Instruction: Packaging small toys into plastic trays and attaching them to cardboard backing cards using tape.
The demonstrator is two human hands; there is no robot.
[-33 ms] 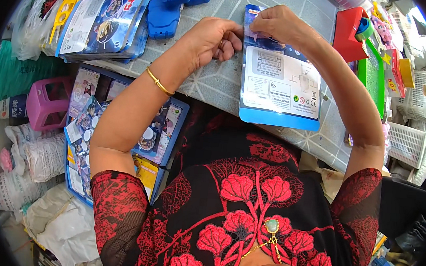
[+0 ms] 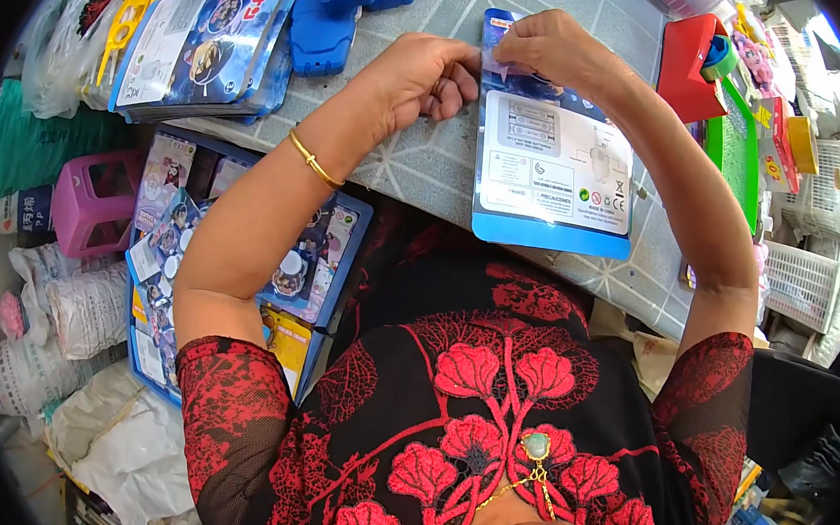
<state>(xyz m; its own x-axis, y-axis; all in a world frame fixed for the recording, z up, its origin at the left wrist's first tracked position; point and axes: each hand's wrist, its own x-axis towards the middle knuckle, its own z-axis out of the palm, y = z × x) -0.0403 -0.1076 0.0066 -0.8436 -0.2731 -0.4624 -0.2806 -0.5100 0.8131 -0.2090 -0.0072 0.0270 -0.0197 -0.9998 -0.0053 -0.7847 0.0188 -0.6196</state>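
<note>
A blue printed backing card with a white text panel lies on the grey table in front of me, its lower end reaching past the table's near edge. My left hand is curled at the card's left edge, thumb and forefinger closed on that edge. Over the card's upper part, my right hand has its fingers bent and pressed together in a pinch. Whatever sits between those fingertips is hidden by the hand.
A stack of similar cards lies at the table's left, beside blue plastic toy pieces. On the right stand a red container and a green tray. An open box of packaged goods and a pink stool are lower left.
</note>
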